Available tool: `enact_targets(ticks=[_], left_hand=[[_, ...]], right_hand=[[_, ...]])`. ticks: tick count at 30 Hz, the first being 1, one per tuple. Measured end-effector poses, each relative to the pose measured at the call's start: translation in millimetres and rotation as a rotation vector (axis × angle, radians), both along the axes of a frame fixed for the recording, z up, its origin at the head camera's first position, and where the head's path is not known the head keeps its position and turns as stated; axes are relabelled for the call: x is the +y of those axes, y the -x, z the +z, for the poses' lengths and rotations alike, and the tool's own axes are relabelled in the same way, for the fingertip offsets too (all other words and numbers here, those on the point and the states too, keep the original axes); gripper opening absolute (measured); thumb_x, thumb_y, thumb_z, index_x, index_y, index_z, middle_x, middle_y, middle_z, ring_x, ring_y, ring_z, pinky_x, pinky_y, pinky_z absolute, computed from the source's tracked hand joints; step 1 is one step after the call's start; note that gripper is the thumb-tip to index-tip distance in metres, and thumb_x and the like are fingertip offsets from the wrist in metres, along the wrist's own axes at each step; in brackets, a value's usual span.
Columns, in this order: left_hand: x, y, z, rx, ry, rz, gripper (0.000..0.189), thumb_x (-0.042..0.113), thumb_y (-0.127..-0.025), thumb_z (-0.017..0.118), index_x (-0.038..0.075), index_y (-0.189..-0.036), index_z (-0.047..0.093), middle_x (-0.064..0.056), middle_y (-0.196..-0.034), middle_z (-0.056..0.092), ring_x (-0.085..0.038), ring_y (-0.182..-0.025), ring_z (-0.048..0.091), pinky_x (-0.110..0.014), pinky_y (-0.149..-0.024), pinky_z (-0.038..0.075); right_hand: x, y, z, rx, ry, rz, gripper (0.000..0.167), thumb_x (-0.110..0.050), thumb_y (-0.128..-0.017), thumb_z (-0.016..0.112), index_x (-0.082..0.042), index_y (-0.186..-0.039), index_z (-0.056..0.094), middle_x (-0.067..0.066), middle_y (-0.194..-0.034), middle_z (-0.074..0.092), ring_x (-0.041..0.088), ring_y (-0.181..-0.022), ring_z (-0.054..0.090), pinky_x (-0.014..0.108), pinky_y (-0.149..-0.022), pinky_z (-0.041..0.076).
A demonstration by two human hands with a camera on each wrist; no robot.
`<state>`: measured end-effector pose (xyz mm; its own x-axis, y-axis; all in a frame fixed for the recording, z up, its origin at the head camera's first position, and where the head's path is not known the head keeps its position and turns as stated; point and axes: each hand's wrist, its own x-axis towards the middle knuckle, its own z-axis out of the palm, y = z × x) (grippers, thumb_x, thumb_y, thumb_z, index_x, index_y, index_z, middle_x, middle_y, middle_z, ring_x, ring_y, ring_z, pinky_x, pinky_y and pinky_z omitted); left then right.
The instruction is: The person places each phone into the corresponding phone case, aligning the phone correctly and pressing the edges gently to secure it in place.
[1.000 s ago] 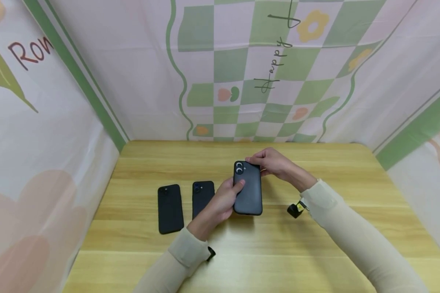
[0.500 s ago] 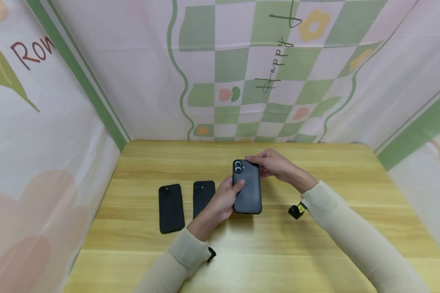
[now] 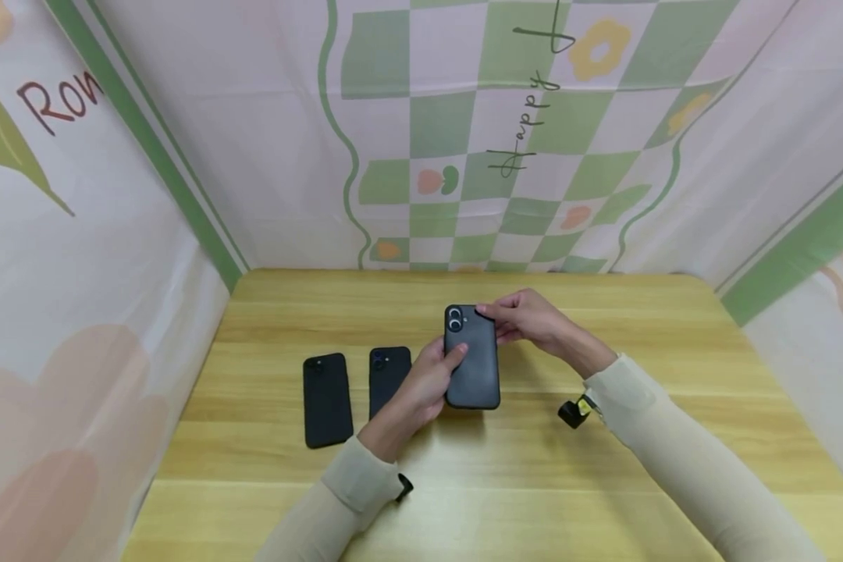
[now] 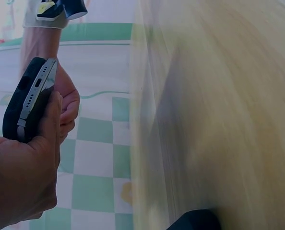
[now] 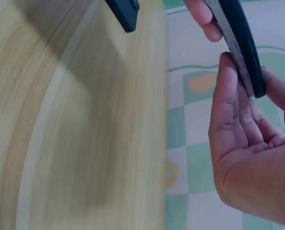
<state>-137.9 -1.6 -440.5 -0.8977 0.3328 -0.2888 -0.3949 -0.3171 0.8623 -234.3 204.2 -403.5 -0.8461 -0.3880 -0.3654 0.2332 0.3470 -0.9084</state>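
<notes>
In the head view my left hand point(image 3: 425, 382) grips a smartphone in a black phone case point(image 3: 474, 367), thumb across the back and fingers underneath. The phone is held above the table, camera end away from me. My right hand point(image 3: 530, 318) pinches its far right corner, thumb on the case. The right wrist view shows the phone's silver side edge point(image 5: 234, 50) with buttons, uncovered beside the dark case point(image 5: 250, 52). In the left wrist view the bottom edge point(image 4: 37, 88) with its port shows next to the case. The screen is mostly hidden.
Two black phone-shaped items lie left on the wooden table point(image 3: 534, 499): one at the far left point(image 3: 326, 402), and one point(image 3: 388, 378) partly hidden behind my left hand. A patterned cloth point(image 3: 435, 125) hangs along the table's back edge. A wrist camera point(image 3: 572, 412) hangs below the right cuff.
My right hand has shifted slightly to the right, its thumb moving along the phone's far right corner. The left hand keeps its grip, nearly still.
</notes>
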Motion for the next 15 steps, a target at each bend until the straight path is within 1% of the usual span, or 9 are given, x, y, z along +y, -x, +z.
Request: enact_targets(ticks=[6,12,15], left_hand=[[0.9,-0.3,0.0,-0.001,0.001,0.001,0.043,0.02,-0.115,0.048,0.004,-0.154,0.046,-0.01,-0.144,0.061,-0.025,-0.133,0.059,-0.046,-0.115,0.048],[2.1,-0.8,0.1,0.0,0.01,0.007,0.042,0.02,-0.115,0.048,0.004,-0.154,0.047,-0.011,-0.145,0.061,-0.025,-0.134,0.059,-0.047,-0.115,0.047],[2.8,-0.9,-0.1,0.0,0.004,0.005,0.043,0.02,-0.115,0.048,0.003,-0.154,0.046,-0.011,-0.145,0.061,-0.026,-0.134,0.059,-0.047,-0.115,0.047]], right_hand=[[1.5,-1.9,-0.8,-0.015,0.022,-0.022,0.023,-0.021,-0.107,0.067,-0.001,-0.105,0.08,0.003,-0.075,0.072,0.012,-0.066,0.068,0.029,-0.068,0.063],[1.6,-1.8,-2.7,0.006,0.028,-0.015,0.022,-0.018,-0.107,0.067,-0.001,-0.105,0.08,0.002,-0.075,0.073,0.011,-0.066,0.067,0.027,-0.067,0.062],[1.6,-2.1,-3.4,0.023,0.022,-0.015,0.022,-0.017,-0.107,0.066,0.0,-0.103,0.08,0.001,-0.074,0.072,0.01,-0.066,0.066,0.025,-0.065,0.061]])
